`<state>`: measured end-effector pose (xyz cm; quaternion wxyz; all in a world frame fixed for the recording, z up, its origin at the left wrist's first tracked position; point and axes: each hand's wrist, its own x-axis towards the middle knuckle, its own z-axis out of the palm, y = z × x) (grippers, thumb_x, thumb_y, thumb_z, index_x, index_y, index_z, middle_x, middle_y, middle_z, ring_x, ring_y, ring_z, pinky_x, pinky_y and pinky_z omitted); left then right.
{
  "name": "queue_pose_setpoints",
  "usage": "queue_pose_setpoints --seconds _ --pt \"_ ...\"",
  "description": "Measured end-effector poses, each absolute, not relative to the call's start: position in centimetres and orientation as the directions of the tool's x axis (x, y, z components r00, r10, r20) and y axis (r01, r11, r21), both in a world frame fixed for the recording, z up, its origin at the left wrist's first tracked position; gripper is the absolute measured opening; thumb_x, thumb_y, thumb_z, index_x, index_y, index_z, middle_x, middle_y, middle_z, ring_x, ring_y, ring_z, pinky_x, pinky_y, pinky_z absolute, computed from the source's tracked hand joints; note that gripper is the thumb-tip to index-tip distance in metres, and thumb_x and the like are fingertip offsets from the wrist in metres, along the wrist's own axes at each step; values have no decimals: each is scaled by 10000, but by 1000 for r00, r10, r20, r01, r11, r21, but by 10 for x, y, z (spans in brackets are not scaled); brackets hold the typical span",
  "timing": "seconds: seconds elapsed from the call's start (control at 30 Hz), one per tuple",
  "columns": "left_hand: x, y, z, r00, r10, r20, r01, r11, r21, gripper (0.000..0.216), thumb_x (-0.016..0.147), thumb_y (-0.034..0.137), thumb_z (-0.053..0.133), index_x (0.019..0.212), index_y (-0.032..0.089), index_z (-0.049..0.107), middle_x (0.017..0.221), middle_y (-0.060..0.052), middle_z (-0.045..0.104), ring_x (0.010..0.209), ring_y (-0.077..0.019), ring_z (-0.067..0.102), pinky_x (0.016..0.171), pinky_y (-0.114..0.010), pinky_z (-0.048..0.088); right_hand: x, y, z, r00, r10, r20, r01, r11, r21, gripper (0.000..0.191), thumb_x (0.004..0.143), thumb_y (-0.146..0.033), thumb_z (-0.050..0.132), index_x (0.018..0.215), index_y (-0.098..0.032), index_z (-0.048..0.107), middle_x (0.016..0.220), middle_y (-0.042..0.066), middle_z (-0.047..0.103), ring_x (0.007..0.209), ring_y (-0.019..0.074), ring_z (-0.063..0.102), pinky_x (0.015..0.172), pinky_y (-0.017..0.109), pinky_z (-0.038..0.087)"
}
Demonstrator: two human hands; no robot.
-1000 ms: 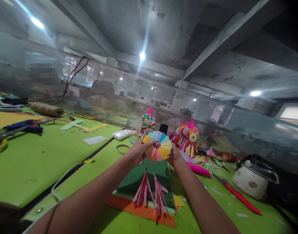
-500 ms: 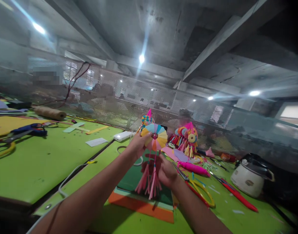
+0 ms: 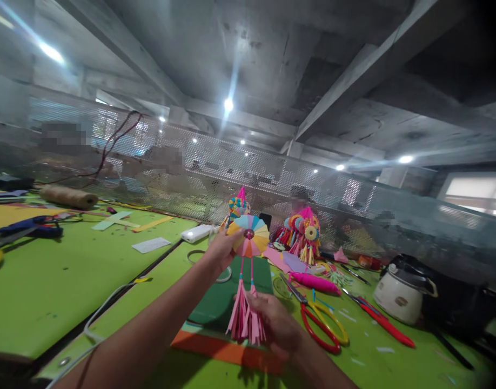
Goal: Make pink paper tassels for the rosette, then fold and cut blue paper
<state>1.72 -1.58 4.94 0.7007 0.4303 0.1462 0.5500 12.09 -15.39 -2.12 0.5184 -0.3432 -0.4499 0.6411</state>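
My left hand is raised over the green table and pinches the left edge of a round, many-coloured paper fan ornament. Two pink paper tassels hang from it on thin strings. My right hand is lower and nearer to me, with its fingers closed on the tassels' lower ends. Under them lies a dark green sheet on an orange sheet.
Red and yellow scissors lie right of my right hand, a pink roll and a white cooker pot beyond. Finished ornaments stand by the perforated screen. White power bank, tape ring, cable and twine roll lie left.
My right hand has let go of the fan's right edge, dropped down and toward me, and taken the tassels. The left hand still holds the fan, now slightly further away.
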Motion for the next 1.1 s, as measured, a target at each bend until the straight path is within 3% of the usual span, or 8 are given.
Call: queue_pose_setpoints --seconds 0.1,0.17,0.23,0.3,0.47,0.67,0.83,1.1 --pt "17 -17 41 366 901 233 -637 59 769 246 663 165 736 865 119 604 762 -53 696 646 -157 664 576 -239 548 131 -167 -38 -264 964 -27 -233 -91 -968 487 742 -595 623 752 -109 639 601 52 622 489 142 596 527 280 482" --pt "15 -18 36 382 901 207 -626 87 775 248 669 165 731 873 113 600 770 -64 698 647 -164 668 585 -251 555 144 -175 -43 -257 964 -60 -42 -73 -996 536 744 -633 591 723 -101 655 613 72 634 491 128 592 509 249 458" --pt "15 -19 32 406 893 197 -615 107 781 250 669 168 730 875 107 602 777 -73 699 650 -175 670 596 -272 563 160 -181 -38 -192 979 -75 144 -47 -988 541 732 -638 594 700 -104 667 592 69 637 479 117 578 483 226 424" --pt "17 -21 30 434 878 203 -611 121 782 240 665 171 735 858 103 609 773 -76 696 637 -177 666 583 -276 562 174 -178 -24 -71 997 -12 220 4 -975 510 711 -619 628 674 -112 672 587 58 639 483 113 568 477 220 402" --pt "23 -25 27 471 853 225 -624 142 768 191 682 147 724 835 100 621 761 -85 695 630 -174 664 587 -269 556 189 -137 13 196 962 191 -2 195 -981 391 644 -509 745 696 -126 683 673 59 664 581 129 585 537 237 419" --pt "20 -26 26 445 877 182 -610 148 779 201 698 117 702 884 94 631 816 -110 708 632 -185 666 592 -282 562 182 -89 16 332 921 202 -272 299 -915 350 650 -488 747 762 -166 668 683 10 650 600 111 574 529 214 432" --pt "21 -23 24 469 863 187 -596 153 788 188 718 145 702 891 98 647 861 -122 710 699 -211 682 692 -313 566 173 -83 6 272 943 191 -330 278 -902 367 691 -497 712 887 -191 661 726 15 678 604 131 597 505 229 444" --pt "22 -19 19 452 870 197 -585 123 801 191 740 137 665 927 116 635 860 -92 709 712 -204 682 663 -298 569 158 -92 -13 104 981 163 -423 193 -885 480 753 -624 586 911 -175 651 740 53 705 706 195 655 610 298 493"
